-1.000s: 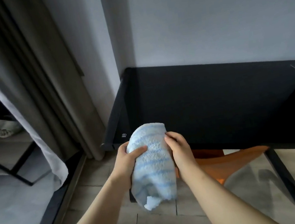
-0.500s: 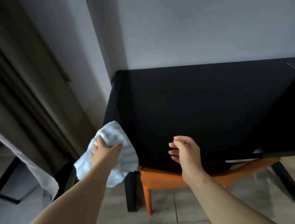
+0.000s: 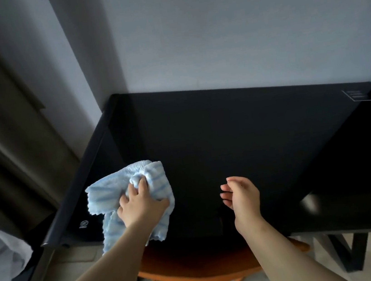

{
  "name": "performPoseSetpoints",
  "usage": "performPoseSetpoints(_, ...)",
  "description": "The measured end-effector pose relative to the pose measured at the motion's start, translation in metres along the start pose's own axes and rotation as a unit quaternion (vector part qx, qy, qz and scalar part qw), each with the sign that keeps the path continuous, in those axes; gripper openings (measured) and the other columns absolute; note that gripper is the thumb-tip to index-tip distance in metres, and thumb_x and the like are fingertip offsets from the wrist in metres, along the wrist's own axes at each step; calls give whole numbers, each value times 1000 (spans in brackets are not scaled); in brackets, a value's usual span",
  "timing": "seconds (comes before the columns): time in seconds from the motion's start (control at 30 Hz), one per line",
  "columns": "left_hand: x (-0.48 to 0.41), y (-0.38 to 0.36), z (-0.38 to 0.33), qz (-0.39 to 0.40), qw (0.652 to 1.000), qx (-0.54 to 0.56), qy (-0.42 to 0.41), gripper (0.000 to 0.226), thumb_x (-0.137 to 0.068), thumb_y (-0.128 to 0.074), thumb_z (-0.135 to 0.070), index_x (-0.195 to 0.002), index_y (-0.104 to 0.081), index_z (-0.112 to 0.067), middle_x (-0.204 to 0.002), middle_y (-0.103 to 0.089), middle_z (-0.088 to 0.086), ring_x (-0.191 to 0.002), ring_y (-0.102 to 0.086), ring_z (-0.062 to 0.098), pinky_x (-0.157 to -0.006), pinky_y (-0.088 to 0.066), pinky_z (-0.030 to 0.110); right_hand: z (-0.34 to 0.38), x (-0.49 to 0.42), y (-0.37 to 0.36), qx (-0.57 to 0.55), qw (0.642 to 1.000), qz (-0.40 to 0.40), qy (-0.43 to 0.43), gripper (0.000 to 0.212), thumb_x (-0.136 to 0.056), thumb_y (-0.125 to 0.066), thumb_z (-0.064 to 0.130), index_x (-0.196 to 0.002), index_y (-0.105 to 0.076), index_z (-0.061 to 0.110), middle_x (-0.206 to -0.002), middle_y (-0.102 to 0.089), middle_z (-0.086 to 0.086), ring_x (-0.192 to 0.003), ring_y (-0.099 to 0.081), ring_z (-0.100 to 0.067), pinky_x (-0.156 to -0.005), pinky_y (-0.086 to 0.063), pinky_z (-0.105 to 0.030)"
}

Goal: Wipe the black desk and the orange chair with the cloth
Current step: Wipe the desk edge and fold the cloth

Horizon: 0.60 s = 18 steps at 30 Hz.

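The black desk [image 3: 240,147] fills the middle of the head view, set into a wall corner. My left hand [image 3: 138,204] grips a bunched white cloth with light blue stripes [image 3: 106,194] over the desk's front left part; a flap of the cloth hangs past the front edge. My right hand [image 3: 241,195] hovers above the desk's front edge with loosely curled fingers, holding nothing. The orange chair [image 3: 198,272] is tucked under the desk, and only the front of its seat shows between my forearms.
Grey walls meet behind the desk's back left corner. A brown curtain [image 3: 4,132] hangs at the left. A black desk leg [image 3: 348,253] stands at the lower right on the tiled floor [image 3: 79,272].
My left hand carried the cloth from both hands' hold out to the left, then onto the desk's front left. My right hand let go and hovers. The view moved closer over the desk.
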<state>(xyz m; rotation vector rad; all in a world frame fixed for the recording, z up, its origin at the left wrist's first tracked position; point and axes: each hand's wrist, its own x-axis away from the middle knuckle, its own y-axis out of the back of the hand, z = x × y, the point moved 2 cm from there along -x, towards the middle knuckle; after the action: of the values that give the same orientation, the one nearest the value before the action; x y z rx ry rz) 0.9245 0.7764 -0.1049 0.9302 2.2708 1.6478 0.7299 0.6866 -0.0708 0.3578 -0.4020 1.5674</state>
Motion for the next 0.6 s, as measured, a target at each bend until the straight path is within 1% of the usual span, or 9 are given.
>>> performPoseSetpoints(0.1, 14, -13, -28, 4, 1000, -1, 2, 86, -76, -59, -54, -147, -13, -36, -154, -18, -3, -134, -24, 31, -105, -28, 45, 5, -15, 22, -1, 1000, -12, -9, 14, -92, -52, 8, -88, -62, 17, -84, -65, -5, -73, -61, -17, -66, -50, -27)
performPoseSetpoints(0.3, 37, -32, -71, 8, 999, -17, -48, 80, -78, -58, -52, -145, -16, -37, -149, -23, -4, -128, -29, 28, -99, -31, 43, 10, -23, 51, -26, 999, -42, -7, 14, -92, -53, 8, -87, -62, 18, -85, -65, -5, -76, -62, -18, -68, -50, -29)
performPoseSetpoints(0.43, 49, -44, -91, 20, 996, -23, -83, 78, -77, -59, -49, -143, -20, -38, -147, -27, -4, -125, -32, 28, -98, -31, 42, 18, -18, 93, -83, 988, -129, 9, 15, -92, -52, 9, -87, -61, 19, -83, -65, -3, -76, -62, -18, -68, -48, -29)
performPoseSetpoints(0.5, 54, -52, -106, 26, 994, -21, -105, 77, -77, -59, -48, -142, -21, -38, -146, -28, -4, -124, -33, 29, -98, -32, 43, 20, -16, 120, -97, 981, -167, 17, 14, -93, -51, 9, -87, -60, 19, -84, -64, -3, -77, -62, -18, -71, -48, -29)
performPoseSetpoints(0.6, 67, -65, -133, 54, 990, -18, -130, 76, -77, -59, -45, -142, -20, -38, -146, -28, -4, -124, -33, 31, -100, -31, 44, 11, -8, 157, -103, 974, -202, 13, 14, -93, -50, 8, -88, -59, 18, -84, -64, -4, -78, -62, -18, -77, -49, -32)
